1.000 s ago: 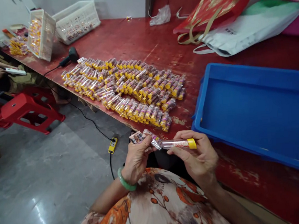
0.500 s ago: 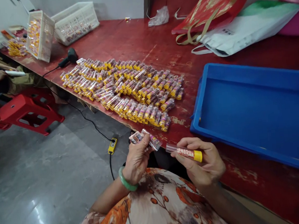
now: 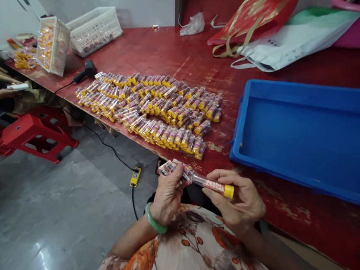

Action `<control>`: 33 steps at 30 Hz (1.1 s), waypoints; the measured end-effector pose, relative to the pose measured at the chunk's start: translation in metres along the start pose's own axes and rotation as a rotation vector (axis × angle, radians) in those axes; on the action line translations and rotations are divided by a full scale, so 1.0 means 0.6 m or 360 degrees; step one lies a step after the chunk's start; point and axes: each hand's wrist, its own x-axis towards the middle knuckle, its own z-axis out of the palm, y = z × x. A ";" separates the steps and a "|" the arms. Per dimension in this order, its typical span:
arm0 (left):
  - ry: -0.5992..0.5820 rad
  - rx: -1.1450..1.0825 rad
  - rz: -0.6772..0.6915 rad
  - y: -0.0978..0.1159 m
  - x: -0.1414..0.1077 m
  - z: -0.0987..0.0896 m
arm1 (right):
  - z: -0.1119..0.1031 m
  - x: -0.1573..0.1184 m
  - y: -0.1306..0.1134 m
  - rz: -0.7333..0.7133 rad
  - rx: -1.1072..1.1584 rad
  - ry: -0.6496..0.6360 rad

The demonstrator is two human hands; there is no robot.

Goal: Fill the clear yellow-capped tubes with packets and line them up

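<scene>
So the person at this bench has a clear plastic tube [image 3: 210, 183] with a yellow cap [image 3: 229, 191] pinched in the right hand [image 3: 241, 201], fingers closed around the capped end, and it's held up in front of the chest, just off the table edge. The left hand [image 3: 168, 194] is clamped on a small bundle of printed packets [image 3: 167, 167], with the open end of the tube touching the bundle. From here I can't tell if anything's actually going inside. My guess is that tube weighs next to nothing: stiff but thin-walled, probably slick, and maybe crackable if you squeeze too hard. I'd grab it by the cap or right behind it, where there's something solid to hold, and leave the open end free. The packets look soft and slippery, so I'd pinch them as a tight stack or they'll likely fan out. Loads of matching filled tubes [image 3: 150, 112] lie heaped on the red-painted table [image 3: 167, 52], and a blue plastic tray [image 3: 303, 84] sits off to the right. Way over on the left, a co-worker's hand [image 3: 5, 94] holds a white object [image 3: 18, 86].
</scene>
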 end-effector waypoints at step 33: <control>-0.0049 0.0119 0.0103 0.002 0.006 -0.014 | -0.001 -0.028 0.032 -0.0250 -0.0297 -0.0020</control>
